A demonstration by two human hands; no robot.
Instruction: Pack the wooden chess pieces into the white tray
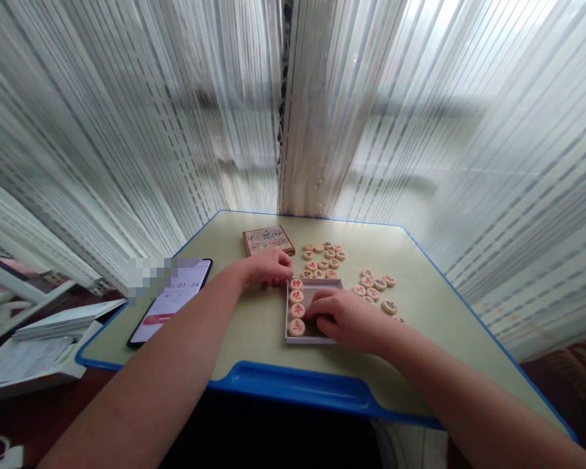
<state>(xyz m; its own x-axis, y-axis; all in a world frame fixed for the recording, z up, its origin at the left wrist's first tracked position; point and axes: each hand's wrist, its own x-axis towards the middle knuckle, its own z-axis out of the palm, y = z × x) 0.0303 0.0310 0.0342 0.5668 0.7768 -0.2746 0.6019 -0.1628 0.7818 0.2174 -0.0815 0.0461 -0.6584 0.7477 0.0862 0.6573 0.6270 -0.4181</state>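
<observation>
A shallow white box [317,341] lies on the table in front of me. Along its left wall runs a column of wooden Chinese chess pieces [297,310] with red characters facing up. My right hand [342,314] reaches into the box, fingers bent downward, fingertips close beside the lower pieces of that column; whatever they grip is hidden. At the box's far left corner is my left hand [273,266], its fingers curled together; I cannot see whether anything is inside them. Loose chess pieces [323,264] lie beyond the box, and more pieces [372,292] lie right of it.
A decorated box lid [268,240] rests behind my left hand. The phone [170,303] showing a timer lies at the table's left side. Blue edging with a tray groove [300,385] borders the near side of the table [244,326]. String curtains [254,130] hang close behind it.
</observation>
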